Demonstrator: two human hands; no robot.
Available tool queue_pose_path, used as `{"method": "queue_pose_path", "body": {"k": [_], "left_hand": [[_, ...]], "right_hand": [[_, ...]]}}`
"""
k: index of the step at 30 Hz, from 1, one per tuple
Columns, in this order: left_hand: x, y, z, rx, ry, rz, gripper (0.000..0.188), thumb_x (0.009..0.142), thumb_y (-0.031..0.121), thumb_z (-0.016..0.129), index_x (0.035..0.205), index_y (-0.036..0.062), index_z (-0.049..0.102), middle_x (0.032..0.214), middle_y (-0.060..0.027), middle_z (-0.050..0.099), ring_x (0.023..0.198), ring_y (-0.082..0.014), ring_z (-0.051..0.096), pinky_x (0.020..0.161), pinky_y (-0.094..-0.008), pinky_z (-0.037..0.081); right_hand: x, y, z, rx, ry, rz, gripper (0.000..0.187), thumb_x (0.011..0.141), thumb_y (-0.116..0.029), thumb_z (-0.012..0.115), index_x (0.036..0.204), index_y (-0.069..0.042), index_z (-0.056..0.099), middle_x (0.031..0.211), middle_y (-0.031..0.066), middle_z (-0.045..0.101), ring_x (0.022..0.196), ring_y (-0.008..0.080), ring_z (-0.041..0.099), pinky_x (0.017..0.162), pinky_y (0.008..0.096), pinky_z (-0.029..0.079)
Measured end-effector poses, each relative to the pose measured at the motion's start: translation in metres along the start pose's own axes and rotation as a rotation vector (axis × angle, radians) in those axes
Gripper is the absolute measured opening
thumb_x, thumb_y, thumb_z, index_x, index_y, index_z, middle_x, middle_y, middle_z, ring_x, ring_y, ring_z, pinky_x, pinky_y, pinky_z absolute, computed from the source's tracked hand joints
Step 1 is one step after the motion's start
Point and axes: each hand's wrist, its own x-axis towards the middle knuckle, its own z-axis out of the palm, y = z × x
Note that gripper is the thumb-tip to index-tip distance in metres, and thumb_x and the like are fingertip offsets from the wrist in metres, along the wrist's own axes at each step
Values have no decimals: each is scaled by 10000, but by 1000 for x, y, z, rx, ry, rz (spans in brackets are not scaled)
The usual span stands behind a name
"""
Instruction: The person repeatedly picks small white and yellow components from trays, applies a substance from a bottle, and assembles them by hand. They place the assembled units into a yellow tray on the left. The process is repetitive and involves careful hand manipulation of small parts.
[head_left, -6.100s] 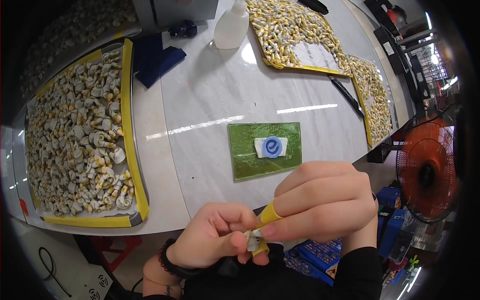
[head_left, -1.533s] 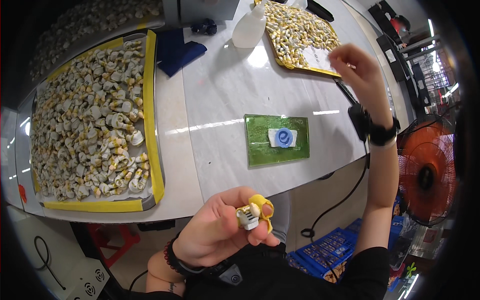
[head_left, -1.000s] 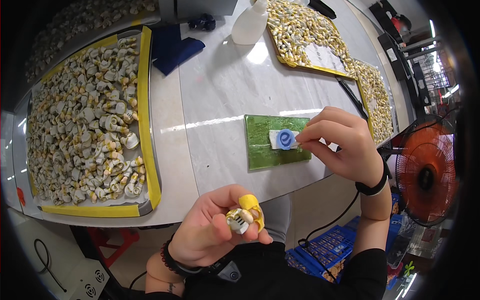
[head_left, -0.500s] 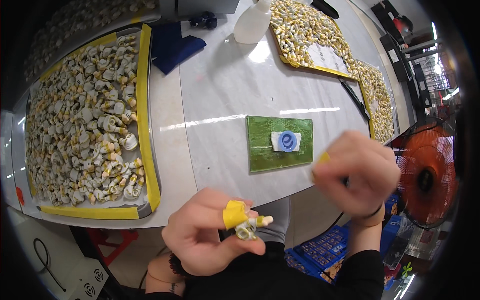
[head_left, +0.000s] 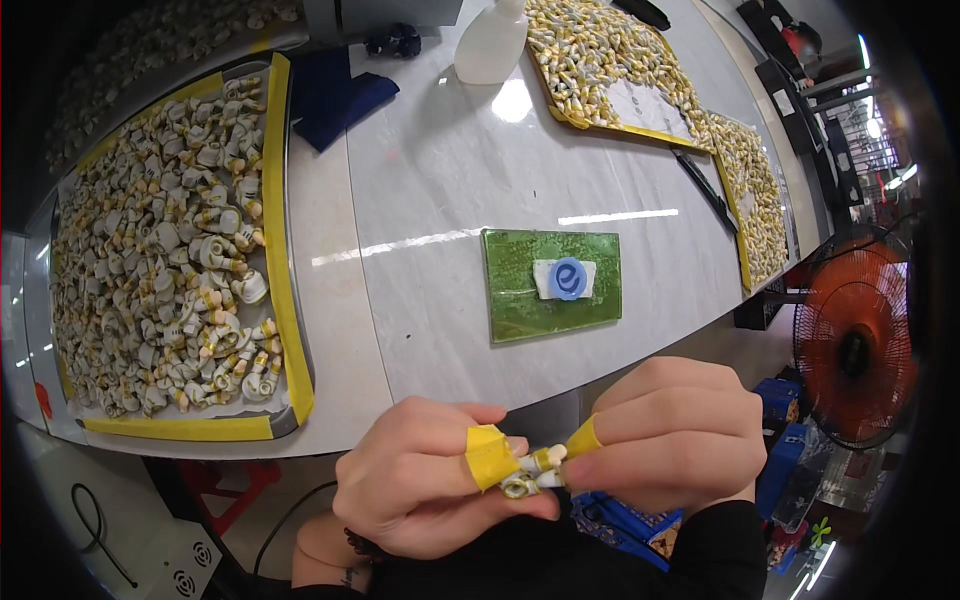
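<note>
My left hand (head_left: pixel 420 485) pinches a small white toy figure piece (head_left: pixel 520 486) with yellow bands and a skin-coloured tip. Yellow tape wraps a finger on each hand. From the right, my right hand (head_left: pixel 685 430) comes up against the piece with thumb and fingers pressed together; whatever lies between those fingertips is hidden. Both hands are just off the table's near edge. Beyond them on the table lies a green slab (head_left: pixel 510 305), carrying a white pad (head_left: pixel 545 268) and a round blue cap (head_left: pixel 568 279).
At left, a yellow-taped tray (head_left: pixel 275 200) holds many similar white pieces. Another tray (head_left: pixel 640 140) of small parts lies far right, with more parts (head_left: pixel 750 190) beside it. A black pen-like tool (head_left: pixel 705 190), white bottle (head_left: pixel 490 45), dark blue cloth (head_left: pixel 350 110) and orange fan (head_left: pixel 850 345) stand around.
My right hand has come down and left, from beside the green slab to the figure piece. My left hand has shifted slightly right, still pinching that piece.
</note>
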Motion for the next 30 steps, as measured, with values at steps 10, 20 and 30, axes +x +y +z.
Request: {"method": "queue_pose_path", "body": {"k": [10, 20, 30], "left_hand": [[0, 0, -2, -11, -23, -51, 411, 591, 246, 845, 831, 51, 575, 772, -67, 646, 696, -154, 601, 705, -355, 551], [-2, 6, 1, -588, 1, -589, 402, 566, 161, 866, 784, 4, 568, 762, -99, 639, 721, -162, 622, 675, -296, 522], [1, 5, -3, -538, -141, -552, 241, 662, 7, 797, 772, -3, 583, 784, -62, 622, 719, -82, 575, 661, -220, 465]], "right_hand": [[2, 1, -4, -12, -39, -69, 160, 657, -1, 652, 811, 44, 645, 780, 128, 606, 619, 194, 588, 543, 252, 494], [1, -15, -3, -378, -44, -171, 179, 586, -34, 698, 762, -58, 673, 790, 31, 603, 631, 134, 552, 506, 205, 425], [3, -14, -6, -358, -90, -194, 183, 532, -36, 691, 711, -63, 674, 791, 43, 621, 620, 129, 569, 478, 193, 401]]}}
